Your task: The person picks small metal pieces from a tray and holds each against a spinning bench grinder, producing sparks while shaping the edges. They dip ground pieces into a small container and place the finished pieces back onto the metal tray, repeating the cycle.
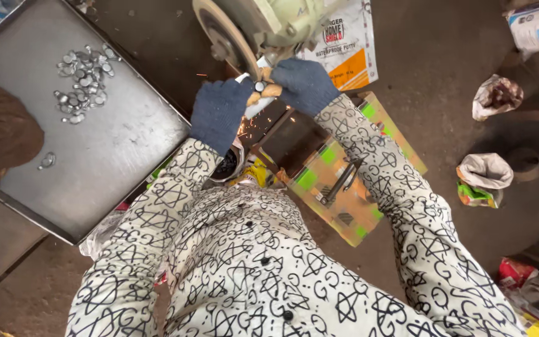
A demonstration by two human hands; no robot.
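Note:
Both my hands wear dark blue knit gloves. My left hand (219, 112) and my right hand (304, 84) pinch a small shiny metal piece (259, 87) together, fingertips bare at the glove ends. The piece is pressed against the edge of a spinning grinding wheel (227, 39) on a pale green bench grinder (276, 19). Orange sparks (247, 128) fall below my hands. The piece itself is mostly hidden by my fingers.
A grey metal tray (113, 143) at the left holds a heap of several small shiny metal pieces (84, 81), plus one stray piece (47, 161). A cardboard box with a metal tool (339, 182) lies under my right arm. Bags (484, 178) and a printed sack (344, 43) lie on the dark floor.

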